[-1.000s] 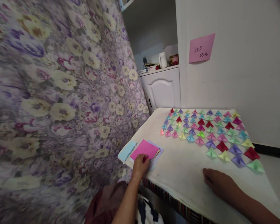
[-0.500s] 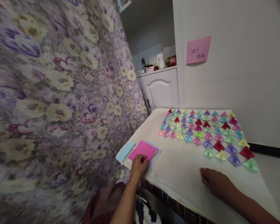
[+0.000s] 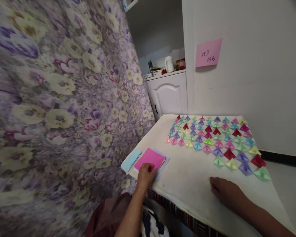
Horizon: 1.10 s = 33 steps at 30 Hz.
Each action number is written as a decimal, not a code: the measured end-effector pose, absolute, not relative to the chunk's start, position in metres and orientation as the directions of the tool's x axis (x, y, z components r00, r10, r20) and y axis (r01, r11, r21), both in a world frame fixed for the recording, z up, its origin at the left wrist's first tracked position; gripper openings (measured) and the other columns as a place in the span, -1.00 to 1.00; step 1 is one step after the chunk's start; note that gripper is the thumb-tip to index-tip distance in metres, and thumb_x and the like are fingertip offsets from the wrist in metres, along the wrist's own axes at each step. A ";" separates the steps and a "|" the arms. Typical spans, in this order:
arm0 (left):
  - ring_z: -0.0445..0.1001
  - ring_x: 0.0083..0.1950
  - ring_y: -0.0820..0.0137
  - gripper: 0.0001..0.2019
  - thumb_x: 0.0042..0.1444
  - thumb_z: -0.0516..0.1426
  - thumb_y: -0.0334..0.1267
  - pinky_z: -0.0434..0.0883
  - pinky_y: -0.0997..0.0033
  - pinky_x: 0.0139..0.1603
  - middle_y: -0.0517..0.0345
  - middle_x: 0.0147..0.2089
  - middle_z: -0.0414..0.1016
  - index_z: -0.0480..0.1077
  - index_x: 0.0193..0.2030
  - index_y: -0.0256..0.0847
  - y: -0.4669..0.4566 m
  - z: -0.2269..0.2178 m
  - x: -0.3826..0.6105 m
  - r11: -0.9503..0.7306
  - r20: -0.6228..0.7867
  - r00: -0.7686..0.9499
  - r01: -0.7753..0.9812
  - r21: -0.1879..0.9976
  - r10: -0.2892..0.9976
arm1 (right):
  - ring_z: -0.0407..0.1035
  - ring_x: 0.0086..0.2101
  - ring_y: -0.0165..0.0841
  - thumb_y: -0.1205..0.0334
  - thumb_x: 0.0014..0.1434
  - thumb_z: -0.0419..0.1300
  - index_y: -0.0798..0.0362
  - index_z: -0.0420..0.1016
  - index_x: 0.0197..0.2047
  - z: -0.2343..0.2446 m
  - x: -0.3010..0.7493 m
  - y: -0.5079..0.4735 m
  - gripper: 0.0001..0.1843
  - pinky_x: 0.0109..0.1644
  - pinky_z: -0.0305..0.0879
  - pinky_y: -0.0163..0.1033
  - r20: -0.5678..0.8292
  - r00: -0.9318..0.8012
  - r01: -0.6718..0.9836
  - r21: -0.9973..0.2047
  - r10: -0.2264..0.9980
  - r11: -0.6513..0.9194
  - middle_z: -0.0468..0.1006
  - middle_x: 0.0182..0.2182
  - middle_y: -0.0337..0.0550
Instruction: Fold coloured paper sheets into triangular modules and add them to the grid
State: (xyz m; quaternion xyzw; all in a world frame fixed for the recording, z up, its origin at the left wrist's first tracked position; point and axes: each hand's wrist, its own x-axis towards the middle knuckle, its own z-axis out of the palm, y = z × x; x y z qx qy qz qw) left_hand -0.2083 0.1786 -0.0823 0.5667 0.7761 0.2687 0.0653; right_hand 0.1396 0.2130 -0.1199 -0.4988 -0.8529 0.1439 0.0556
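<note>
Right hand (image 3: pixel 223 191) curled on table (image 3: pixel 180 184), far from left; contents hidden. Left hand (image 3: pixel 145 175) nearer: fingers at near edge of pink stack (image 3: pixel 149 157), grip unclear. Stack lies just ahead, long axis uncertain. Folded papers (image 3: pixel 208 142) farther, rightward.

The pink paper (image 3: pixel 150 157) lies bright and flat just beyond the left hand (image 3: pixel 146 173), which overlaps its near edge; a lilac sheet (image 3: pixel 163 166) sticks out beneath, to the hand's right.
</note>
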 end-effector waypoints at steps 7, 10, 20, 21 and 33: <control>0.40 -0.27 0.39 -0.88 -0.03 0.11 -0.40 0.32 0.39 -0.19 0.10 -0.30 0.44 0.43 -0.31 -0.26 0.179 -0.078 -0.207 0.212 0.200 -0.345 0.846 0.489 0.917 | 0.41 -0.38 -0.24 0.35 0.11 -0.01 0.03 0.32 -0.39 -0.123 0.140 0.215 -0.89 -0.40 0.00 -0.29 -0.047 -0.502 0.835 -0.288 0.864 0.470 0.53 -0.38 -0.09; 0.41 -0.27 0.38 -0.89 -0.03 0.11 -0.40 0.32 0.39 -0.19 0.09 -0.30 0.44 0.43 -0.33 -0.26 0.179 -0.077 -0.207 0.210 0.199 -0.341 0.849 0.486 0.919 | 0.41 -0.38 -0.24 0.35 0.11 -0.01 0.03 0.32 -0.38 -0.123 0.139 0.215 -0.88 -0.40 0.00 -0.29 -0.051 -0.497 0.841 -0.277 0.866 0.466 0.53 -0.39 -0.10; 0.41 -0.28 0.39 -0.88 -0.02 0.09 -0.38 0.31 0.41 -0.19 0.09 -0.30 0.45 0.44 -0.34 -0.26 0.180 -0.077 -0.205 0.221 0.207 -0.347 0.859 0.462 0.915 | 0.38 -0.37 -0.25 0.35 0.11 -0.02 0.05 0.33 -0.37 -0.120 0.140 0.215 -0.87 -0.38 -0.02 -0.27 -0.073 -0.501 0.836 -0.301 0.862 0.460 0.51 -0.38 -0.08; 0.41 -0.28 0.39 -0.88 -0.02 0.09 -0.39 0.31 0.40 -0.19 0.10 -0.31 0.44 0.44 -0.34 -0.25 0.180 -0.077 -0.205 0.223 0.206 -0.348 0.859 0.460 0.915 | 0.37 -0.37 -0.25 0.35 0.11 -0.03 0.05 0.33 -0.37 -0.120 0.140 0.215 -0.87 -0.38 -0.02 -0.26 -0.069 -0.500 0.835 -0.304 0.863 0.459 0.51 -0.37 -0.08; 0.41 -0.25 0.37 -0.86 -0.03 0.07 -0.41 0.31 0.38 -0.17 0.07 -0.29 0.45 0.44 -0.33 -0.26 0.180 -0.076 -0.206 0.213 0.205 -0.332 0.868 0.449 0.921 | 0.38 -0.37 -0.24 0.36 0.11 -0.02 0.05 0.33 -0.36 -0.117 0.139 0.214 -0.88 -0.38 -0.02 -0.27 -0.056 -0.508 0.832 -0.289 0.860 0.473 0.51 -0.38 -0.08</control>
